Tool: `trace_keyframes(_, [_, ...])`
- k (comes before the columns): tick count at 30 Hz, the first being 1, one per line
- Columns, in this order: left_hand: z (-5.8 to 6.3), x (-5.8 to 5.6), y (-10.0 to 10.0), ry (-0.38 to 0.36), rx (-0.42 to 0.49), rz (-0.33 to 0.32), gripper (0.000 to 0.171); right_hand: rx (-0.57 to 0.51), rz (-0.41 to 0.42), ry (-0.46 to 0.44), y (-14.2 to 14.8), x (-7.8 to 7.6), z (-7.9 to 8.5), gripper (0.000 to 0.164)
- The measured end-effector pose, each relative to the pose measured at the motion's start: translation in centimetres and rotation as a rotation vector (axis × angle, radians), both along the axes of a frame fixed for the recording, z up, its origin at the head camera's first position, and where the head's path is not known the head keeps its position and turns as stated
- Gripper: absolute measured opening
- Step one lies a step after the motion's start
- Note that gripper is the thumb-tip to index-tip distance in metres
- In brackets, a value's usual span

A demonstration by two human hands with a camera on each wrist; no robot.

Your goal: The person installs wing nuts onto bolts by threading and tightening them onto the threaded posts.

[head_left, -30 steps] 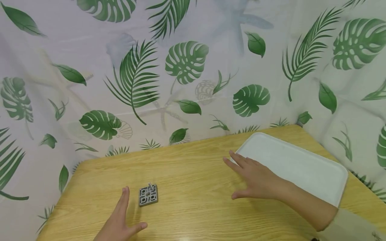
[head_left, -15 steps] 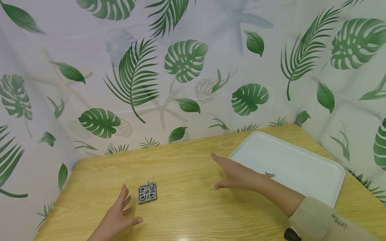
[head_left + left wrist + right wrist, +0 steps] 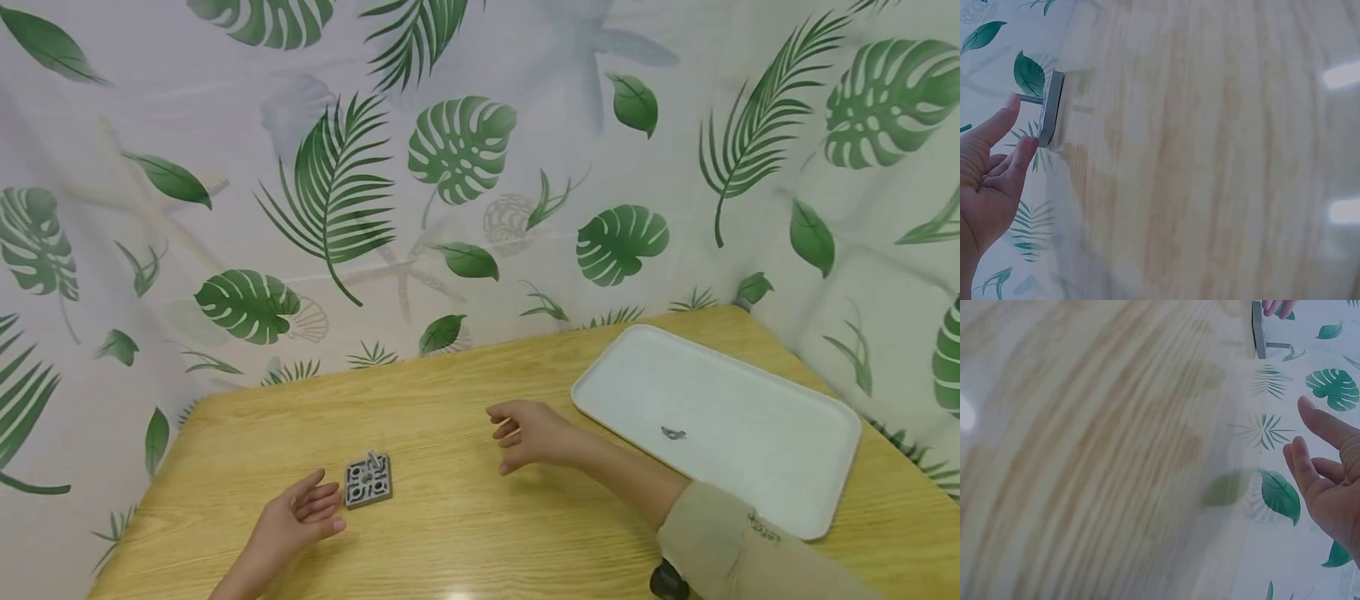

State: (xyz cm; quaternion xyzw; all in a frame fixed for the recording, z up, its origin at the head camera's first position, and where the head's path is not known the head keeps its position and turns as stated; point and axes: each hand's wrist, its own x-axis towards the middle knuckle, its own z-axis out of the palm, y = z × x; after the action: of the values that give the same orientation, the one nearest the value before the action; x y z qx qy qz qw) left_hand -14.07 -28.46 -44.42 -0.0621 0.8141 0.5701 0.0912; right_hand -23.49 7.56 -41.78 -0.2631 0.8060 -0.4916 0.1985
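A square grey metal plate (image 3: 368, 493) with slots and round holes lies on the left half of the table. From its top rises a short thin pin (image 3: 374, 460), also seen side-on in the left wrist view as a pin (image 3: 1030, 99). Just left of the plate hovers my left hand (image 3: 291, 518), fingers loosely bent, holding nothing; whether it touches the plate's edge I cannot tell. My right hand (image 3: 534, 435) hangs over the table between plate and tray, its fingers relaxed around nothing. A small grey metal piece (image 3: 672, 433) lies in the white tray (image 3: 750, 417).
The wooden table (image 3: 450, 525) runs back to a leaf-printed cloth (image 3: 465, 208) that covers the walls behind and at both sides. The tray takes up the table's right end, with the right forearm in front of its near corner.
My right hand has moved left, away from the tray, its fingers relaxing; the small metal piece, hidden at first, now shows. My left hand's spread fingers have bent loosely next to the plate.
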Motion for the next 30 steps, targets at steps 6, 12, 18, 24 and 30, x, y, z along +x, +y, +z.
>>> trace_keyframes(6, [-0.7, -0.7, 0.4, 0.011, -0.005, 0.075, 0.079, 0.0, 0.001, -0.007, -1.7, 0.0, -0.3, 0.077])
trace_keyframes(12, [-1.5, -1.2, 0.8, 0.019, 0.039, 0.13, 0.076, 0.009, -0.007, 0.01, -3.2, 0.3, -0.8, 0.076])
trace_keyframes(18, [-1.9, -1.7, 1.0, 0.022, 0.025, 0.162, 0.076, -0.037, -0.055, 0.02, -5.6, 0.2, -1.3, 0.076])
trace_keyframes(24, [-1.8, -2.0, 1.1, 0.019, -0.025, 0.15, 0.079, -0.047, -0.095, -0.024, -8.0, 0.1, -1.8, 0.075])
trace_keyframes(30, [-1.7, -2.0, 0.8, 0.002, -0.014, 0.152, 0.081, -0.055, -0.107, -0.047, -10.0, 0.3, -2.1, 0.07])
